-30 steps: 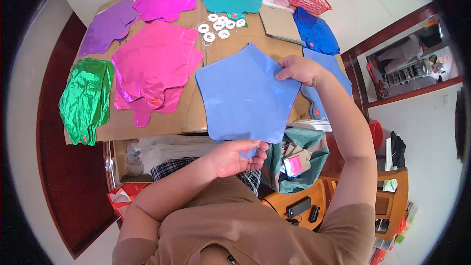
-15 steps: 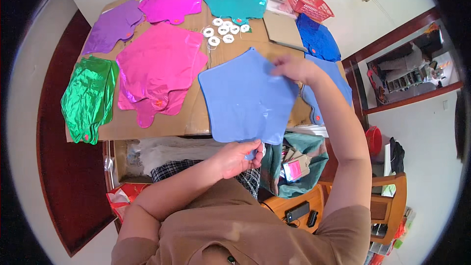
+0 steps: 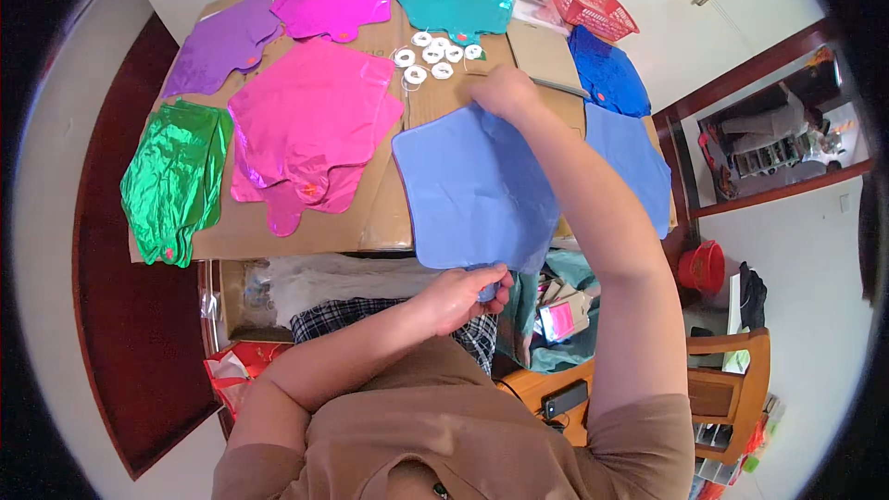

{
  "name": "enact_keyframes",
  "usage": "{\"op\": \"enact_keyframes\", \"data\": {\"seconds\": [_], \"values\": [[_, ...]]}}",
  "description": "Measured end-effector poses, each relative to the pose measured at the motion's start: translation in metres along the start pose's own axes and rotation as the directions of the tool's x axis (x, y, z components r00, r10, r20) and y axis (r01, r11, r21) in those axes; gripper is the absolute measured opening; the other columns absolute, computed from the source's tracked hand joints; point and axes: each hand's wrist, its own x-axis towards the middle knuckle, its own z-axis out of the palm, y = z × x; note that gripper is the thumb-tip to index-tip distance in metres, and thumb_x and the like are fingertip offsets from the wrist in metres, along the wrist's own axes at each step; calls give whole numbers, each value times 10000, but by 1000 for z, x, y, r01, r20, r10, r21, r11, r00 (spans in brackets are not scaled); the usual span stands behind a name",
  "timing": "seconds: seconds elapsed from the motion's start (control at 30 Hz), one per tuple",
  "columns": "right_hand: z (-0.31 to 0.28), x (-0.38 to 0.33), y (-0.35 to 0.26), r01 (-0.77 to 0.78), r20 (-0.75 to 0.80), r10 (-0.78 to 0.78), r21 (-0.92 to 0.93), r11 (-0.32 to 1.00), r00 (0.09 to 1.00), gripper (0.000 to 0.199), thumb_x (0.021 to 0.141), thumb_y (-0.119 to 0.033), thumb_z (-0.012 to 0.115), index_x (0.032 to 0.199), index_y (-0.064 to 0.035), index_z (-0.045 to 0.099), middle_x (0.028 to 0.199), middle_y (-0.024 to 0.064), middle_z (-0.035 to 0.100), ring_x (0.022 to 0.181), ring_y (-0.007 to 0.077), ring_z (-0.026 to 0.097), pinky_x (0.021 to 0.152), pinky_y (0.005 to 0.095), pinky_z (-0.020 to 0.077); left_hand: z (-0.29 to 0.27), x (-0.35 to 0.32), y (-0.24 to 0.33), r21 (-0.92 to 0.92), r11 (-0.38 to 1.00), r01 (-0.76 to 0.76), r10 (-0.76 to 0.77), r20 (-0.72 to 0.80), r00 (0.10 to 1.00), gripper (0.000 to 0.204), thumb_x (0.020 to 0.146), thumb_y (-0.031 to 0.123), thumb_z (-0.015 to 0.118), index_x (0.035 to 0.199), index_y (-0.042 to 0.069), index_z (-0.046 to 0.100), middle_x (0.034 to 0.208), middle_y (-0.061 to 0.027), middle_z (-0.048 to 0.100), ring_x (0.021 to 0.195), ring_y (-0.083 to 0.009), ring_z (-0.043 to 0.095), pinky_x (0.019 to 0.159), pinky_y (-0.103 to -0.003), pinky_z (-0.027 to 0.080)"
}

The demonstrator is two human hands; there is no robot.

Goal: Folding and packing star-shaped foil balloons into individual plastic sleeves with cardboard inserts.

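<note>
A flat light-blue star-shaped foil balloon (image 3: 477, 190) lies across the cardboard's front edge, in front of me. My left hand (image 3: 472, 298) is closed on its neck at the bottom, below the edge. At the balloon's far point is my right hand (image 3: 505, 93), its fingers smeared and partly hidden, so its grip is unclear. Just beyond it sit several small white ribbon rolls (image 3: 431, 54). A pile of matching light-blue balloons (image 3: 634, 171) lies to the right, partly behind my right forearm.
Flat foil balloons surround the work: pink (image 3: 310, 120), green (image 3: 176, 181), purple (image 3: 222, 46), magenta (image 3: 333, 2), teal (image 3: 454, 2) and dark blue (image 3: 607, 74). A red basket (image 3: 593, 7) stands at the back right. Below the edge, a teal bag (image 3: 574, 352) holds cards.
My right hand has moved from the balloon's right side up and left to its far point. The left hand keeps hold of the neck. The view has shifted slightly.
</note>
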Motion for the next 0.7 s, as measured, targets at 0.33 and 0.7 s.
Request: {"op": "enact_keyframes", "data": {"seconds": [0.33, 0.7], "values": [[-24, -16, 5, 168, 192, -213, 225, 960, 958, 449, 790, -392, 634, 1006, 1, 666, 985, 109, 659, 849, 239, 612, 755, 357, 483, -7, 5, 1, -136, 991, 14, -4, 75, 997, 200, 935, 252, 581, 911, 54, 585, 799, -31, 562, 743, -144, 549, 754, -327, 475], [-20, 8, 42, 218, 270, -305, 308, 926, 913, 332, 687, -53, 630, 1012, -7, 679, 878, 79, 659, 780, 167, 595, 698, 298, 482, -9, -2, 15, -187, 973, 138, -98, 207, 973, 230, 959, 282, 538, 966, 65, 614, 830, -32, 604, 748, -140, 577, 731, -304, 482]]}}
